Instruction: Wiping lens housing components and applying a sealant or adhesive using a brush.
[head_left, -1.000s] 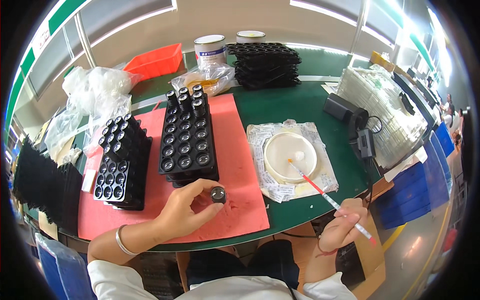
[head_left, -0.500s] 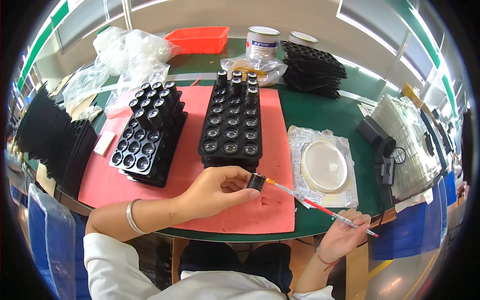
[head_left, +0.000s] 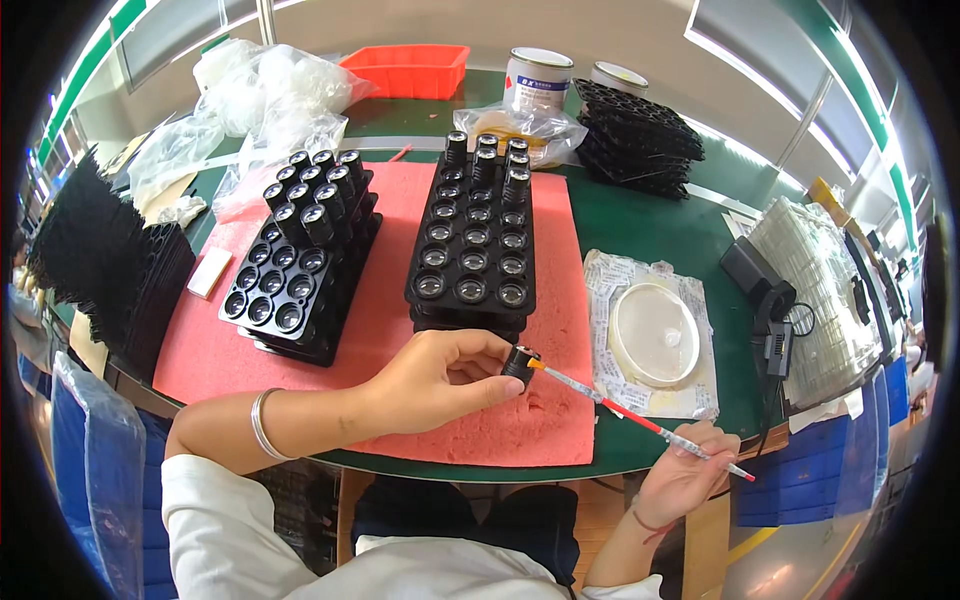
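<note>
My left hand (head_left: 450,375) pinches a small black ribbed lens barrel (head_left: 519,368) between thumb and fingers, its end facing up and to the right. In my right hand (head_left: 692,463) is a thin paintbrush (head_left: 630,415) with a red and whitish handle. Its orange tip meets the barrel's upper rim. Just beyond my left hand stands a black tray (head_left: 420,300) with rows of lens barrels, several of them standing taller at the far end. A second black tray (head_left: 275,335) of lens barrels lies further left.
A pink foam mat (head_left: 545,430) lies under both trays. To the right is a round white dish (head_left: 655,335) on a paper-covered board. Stacked black trays (head_left: 640,140), paint cans (head_left: 537,80) and a red bin (head_left: 410,73) stand behind. A white block (head_left: 209,273) sits at left.
The lens barrel has tilted slightly, so more of its end shows, and the brush tip now lies against its rim. The whole view has shifted a little; my right hand is nearly still.
</note>
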